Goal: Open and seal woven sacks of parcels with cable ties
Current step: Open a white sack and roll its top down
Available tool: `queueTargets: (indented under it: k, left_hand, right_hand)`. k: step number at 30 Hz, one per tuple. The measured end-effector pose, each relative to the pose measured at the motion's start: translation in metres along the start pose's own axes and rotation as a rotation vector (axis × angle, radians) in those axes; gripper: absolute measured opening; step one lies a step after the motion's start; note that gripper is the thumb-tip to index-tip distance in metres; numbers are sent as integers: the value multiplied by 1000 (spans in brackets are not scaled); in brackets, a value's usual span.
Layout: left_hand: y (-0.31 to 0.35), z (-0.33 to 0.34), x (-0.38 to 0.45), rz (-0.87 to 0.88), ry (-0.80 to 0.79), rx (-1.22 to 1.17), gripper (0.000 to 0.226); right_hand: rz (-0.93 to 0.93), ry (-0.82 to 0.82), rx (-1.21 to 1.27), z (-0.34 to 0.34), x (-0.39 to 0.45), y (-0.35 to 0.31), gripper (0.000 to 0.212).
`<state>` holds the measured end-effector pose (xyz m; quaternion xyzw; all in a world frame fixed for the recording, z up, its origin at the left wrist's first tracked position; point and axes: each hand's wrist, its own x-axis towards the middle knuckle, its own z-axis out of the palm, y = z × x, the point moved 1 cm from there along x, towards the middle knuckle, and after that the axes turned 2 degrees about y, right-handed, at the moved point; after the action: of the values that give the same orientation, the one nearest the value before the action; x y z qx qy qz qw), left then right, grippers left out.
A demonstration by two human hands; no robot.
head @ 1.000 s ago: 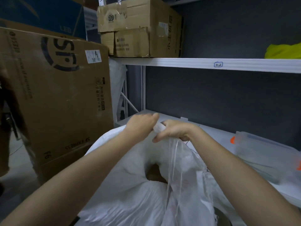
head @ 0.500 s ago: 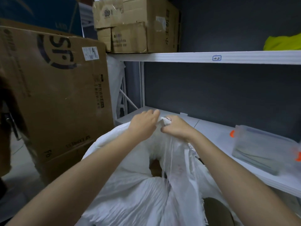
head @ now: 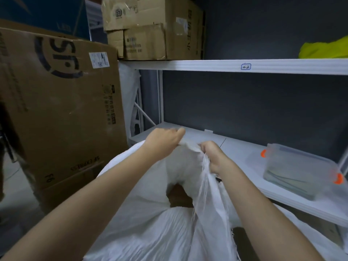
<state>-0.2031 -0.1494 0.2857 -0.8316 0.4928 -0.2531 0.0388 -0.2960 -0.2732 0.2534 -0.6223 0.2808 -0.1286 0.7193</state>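
Hands — left hand [head: 162,142], right hand [head: 213,157] — pinching one white sack [head: 150,228]; box [head: 56,102] marked "SF EXPRESS", shelf tag [head: 246,66] "4-2".

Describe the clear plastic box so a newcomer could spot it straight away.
Start at the white shelving against the dark wall and drop to its lower shelf. On the right, beside the person's right hand, sits the clear plastic box. Orange latches at its ends set it apart from the cardboard boxes above.
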Motion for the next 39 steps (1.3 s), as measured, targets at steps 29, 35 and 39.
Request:
queueTargets:
  k: [29,35,39]
  left_hand:
    - [9,4,-9,-184,-283,103,40]
    - [-10,18,-8,-275,-355,-384,33]
    - [-17,6,-2,-346,-606,-936,45]
  right_hand:
    - [-297,-2,-752,27,17,30,11]
    - [-372,111,-1064,16,9,15,18]
    - [-816,366,-1296,34,-3,35,18]
